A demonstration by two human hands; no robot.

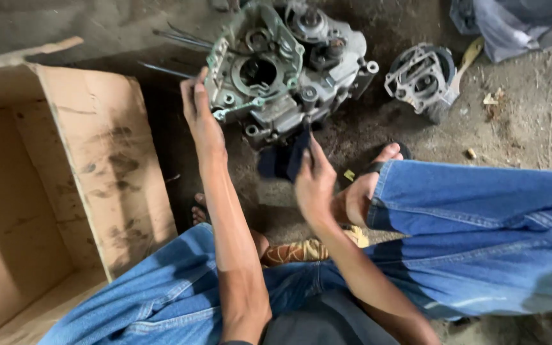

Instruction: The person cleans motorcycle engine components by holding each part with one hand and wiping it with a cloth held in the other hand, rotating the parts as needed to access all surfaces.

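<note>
The grey cast-metal engine crankcase (289,67) rests on the dirt floor (531,121), between the person's feet. The left hand (200,118) grips its open left edge with fingers closed, apparently steadying it. The right hand (314,182) pinches a dark blue rag (283,160) against the casing's lower edge (probably wiping). A stained cardboard box (107,166) stands left; a separate grey cylinder part (420,80) lies right.

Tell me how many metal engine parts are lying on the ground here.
2: the large engine case at top centre, touched by the left hand, and a smaller cylinder part to its right on the dirt. Others may be hidden.
</note>
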